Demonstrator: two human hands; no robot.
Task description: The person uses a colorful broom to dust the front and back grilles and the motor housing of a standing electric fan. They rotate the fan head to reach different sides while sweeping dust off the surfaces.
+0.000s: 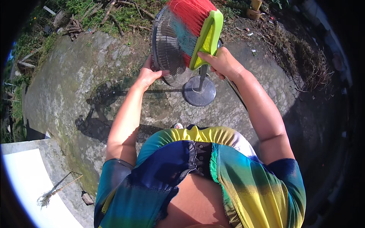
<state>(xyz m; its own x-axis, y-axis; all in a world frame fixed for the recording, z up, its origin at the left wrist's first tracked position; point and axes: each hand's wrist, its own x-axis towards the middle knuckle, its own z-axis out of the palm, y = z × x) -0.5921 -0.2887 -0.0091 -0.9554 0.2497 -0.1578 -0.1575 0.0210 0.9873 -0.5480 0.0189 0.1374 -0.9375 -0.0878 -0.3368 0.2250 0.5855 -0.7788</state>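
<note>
A pedestal fan with a dark wire cage [162, 42] stands before me on its round base [200, 92]. My left hand [149, 73] grips the lower rim of the cage, with the thumb across its wires. In my right hand [223, 62] is a broom head with a lime-green plastic block [209, 37], held close to where its handle begins. Its red and teal bristles [191, 17] lie against or just in front of the fan cage, and they hide part of it. The broom's handle runs down behind my right forearm.
Rough, mossy concrete [114, 62] spreads around the fan. Dry branches [77, 27] and weeds line the far edge, and brush lies in a heap [302, 62] to the right. A twig broom [51, 195] lies at lower left on a white sheet-like surface [25, 171].
</note>
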